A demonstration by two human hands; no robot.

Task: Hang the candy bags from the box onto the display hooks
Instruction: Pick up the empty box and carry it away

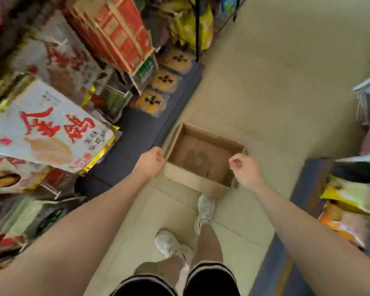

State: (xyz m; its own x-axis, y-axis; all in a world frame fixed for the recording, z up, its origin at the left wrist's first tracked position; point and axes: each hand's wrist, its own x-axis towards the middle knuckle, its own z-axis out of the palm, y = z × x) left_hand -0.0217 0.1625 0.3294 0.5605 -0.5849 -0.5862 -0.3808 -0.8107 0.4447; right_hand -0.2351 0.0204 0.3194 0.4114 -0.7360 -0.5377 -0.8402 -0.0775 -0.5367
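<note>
Person is standing on the tiled floor (265, 86) in a shop aisle, both bare arms reaching forward and down. Left hand (151, 162) is hovering beside the near-left corner of the cardboard box (192, 178), fingers curling into a loose fist and gripping nothing visible. Right hand (242, 167) is hovering over the box's right wall, fingers likewise curling in, nothing held; whether either hand is touching the cardboard cannot be told through the blur. The box is sitting open-topped on the floor just ahead of the white shoes (205, 210), and its brown bottom is showing bare: no candy bags are visible inside, so the hanging part is probably finished or nearly so. Handling judgement: the box is looking empty, hence light; corrugated walls are stiff but will flex if pinched at mid-span, so taking hold at two opposite rims, near the corners, is looking safest. Any bags would be light, soft and slick, best pinched at the top seam by the hang hole. Further off on the left, the display shelves (77, 82) are carrying large printed snack bags (47, 135), glossy and crinkly; the hooks themselves cannot be made out.
</note>
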